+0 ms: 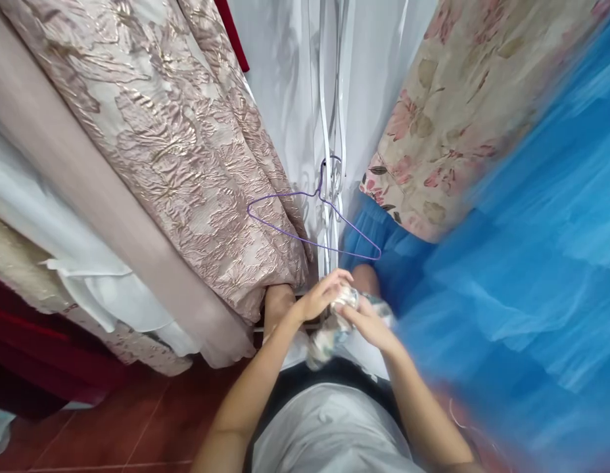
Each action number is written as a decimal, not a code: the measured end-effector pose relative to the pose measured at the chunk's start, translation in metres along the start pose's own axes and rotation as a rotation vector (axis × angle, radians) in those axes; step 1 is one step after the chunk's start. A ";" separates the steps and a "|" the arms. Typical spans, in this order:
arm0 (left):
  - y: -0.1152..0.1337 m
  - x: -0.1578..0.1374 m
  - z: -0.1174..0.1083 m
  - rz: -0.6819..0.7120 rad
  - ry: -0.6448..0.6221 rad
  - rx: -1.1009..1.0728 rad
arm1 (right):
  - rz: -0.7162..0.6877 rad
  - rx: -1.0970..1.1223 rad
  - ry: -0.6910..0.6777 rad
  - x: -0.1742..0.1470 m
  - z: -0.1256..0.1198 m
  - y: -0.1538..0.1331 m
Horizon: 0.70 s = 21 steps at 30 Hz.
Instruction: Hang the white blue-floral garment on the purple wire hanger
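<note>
A bunched light cloth (pixel 327 338) with a blurred pattern lies between my hands, just above my lap. My left hand (pixel 327 292) has its fingers bent over the upper part of the cloth. On the other side, my right hand (pixel 369 322) grips it with the thumb on top. Motion blurs the folds, so the kind of garment cannot be made out. Beyond my hands a thin purple hanger (pixel 315 244) hangs bare by its hook from white straps (pixel 327 118).
A pink brocade garment (pixel 187 151) and other clothes hang at the left. At the right hang a floral fabric (pixel 433 138) and a blue ruffled one (pixel 522 276), close to my right arm. White cloth (pixel 280 72) hangs behind. Red tiles (pixel 152 420) form the floor.
</note>
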State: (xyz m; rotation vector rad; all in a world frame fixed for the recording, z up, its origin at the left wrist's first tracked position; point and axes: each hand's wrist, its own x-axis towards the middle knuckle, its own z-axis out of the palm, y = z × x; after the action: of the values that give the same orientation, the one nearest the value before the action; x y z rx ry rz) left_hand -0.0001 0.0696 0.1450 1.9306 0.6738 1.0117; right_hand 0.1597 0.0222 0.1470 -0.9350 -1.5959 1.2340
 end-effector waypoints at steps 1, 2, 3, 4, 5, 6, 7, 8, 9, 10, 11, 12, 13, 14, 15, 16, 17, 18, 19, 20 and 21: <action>-0.008 -0.003 0.005 -0.033 -0.051 -0.084 | -0.012 -0.018 -0.024 -0.004 -0.010 -0.008; -0.017 -0.008 0.011 -0.076 -0.114 -0.146 | -0.024 -0.047 -0.047 -0.009 -0.020 -0.017; -0.024 -0.012 0.017 -0.122 -0.182 -0.186 | -0.031 -0.084 -0.063 -0.013 -0.031 -0.025; -0.030 -0.016 0.021 -0.166 -0.252 -0.205 | -0.035 -0.120 -0.072 -0.017 -0.041 -0.033; -0.034 -0.020 0.025 -0.200 -0.314 -0.200 | -0.034 -0.154 -0.079 -0.020 -0.051 -0.040; -0.035 -0.023 0.027 -0.218 -0.362 -0.171 | -0.034 -0.185 -0.080 -0.023 -0.060 -0.047; -0.034 -0.025 0.028 -0.217 -0.388 -0.117 | -0.038 -0.213 -0.079 -0.025 -0.069 -0.052; -0.031 -0.026 0.027 -0.203 -0.385 -0.043 | -0.048 -0.238 -0.072 -0.026 -0.076 -0.057; -0.027 -0.025 0.024 -0.176 -0.358 0.048 | -0.059 -0.263 -0.058 -0.027 -0.082 -0.061; -0.023 -0.024 0.019 -0.141 -0.320 0.148 | -0.073 -0.285 -0.034 -0.027 -0.087 -0.064; -0.019 -0.022 0.013 -0.103 -0.278 0.245 | -0.085 -0.300 -0.001 -0.028 -0.092 -0.066; -0.016 -0.020 0.006 -0.067 -0.244 0.334 | -0.095 -0.310 0.035 -0.028 -0.097 -0.067; -0.014 -0.018 -0.001 -0.038 -0.218 0.411 | -0.102 -0.314 0.071 -0.029 -0.102 -0.067; -0.013 -0.017 -0.010 -0.020 -0.203 0.479 | -0.110 -0.312 0.111 -0.030 -0.108 -0.066; -0.014 -0.018 -0.019 -0.012 -0.195 0.536 | -0.120 -0.303 0.155 -0.030 -0.115 -0.064; -0.015 -0.019 -0.028 -0.014 -0.182 0.582 | -0.135 -0.288 0.212 -0.031 -0.122 -0.062; -0.016 -0.021 -0.037 -0.019 -0.163 0.617 | -0.155 -0.266 0.283 -0.030 -0.130 -0.058; -0.018 -0.025 -0.046 -0.023 -0.136 0.637 | -0.181 -0.241 0.362 -0.028 -0.139 -0.054; -0.019 -0.029 -0.055 -0.026 -0.102 0.638 | -0.211 -0.216 0.440 -0.023 -0.148 -0.050; -0.019 -0.034 -0.062 -0.030 -0.068 0.620 | -0.240 -0.197 0.501 -0.015 -0.157 -0.046; -0.017 -0.040 -0.069 -0.038 -0.033 0.589 | -0.268 -0.185 0.541 -0.005 -0.164 -0.043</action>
State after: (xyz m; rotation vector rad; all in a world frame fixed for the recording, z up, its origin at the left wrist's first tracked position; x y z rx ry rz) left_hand -0.0811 0.0782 0.1373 2.4158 1.0734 0.8093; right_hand 0.3144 0.0585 0.2065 -1.0244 -1.3522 0.5868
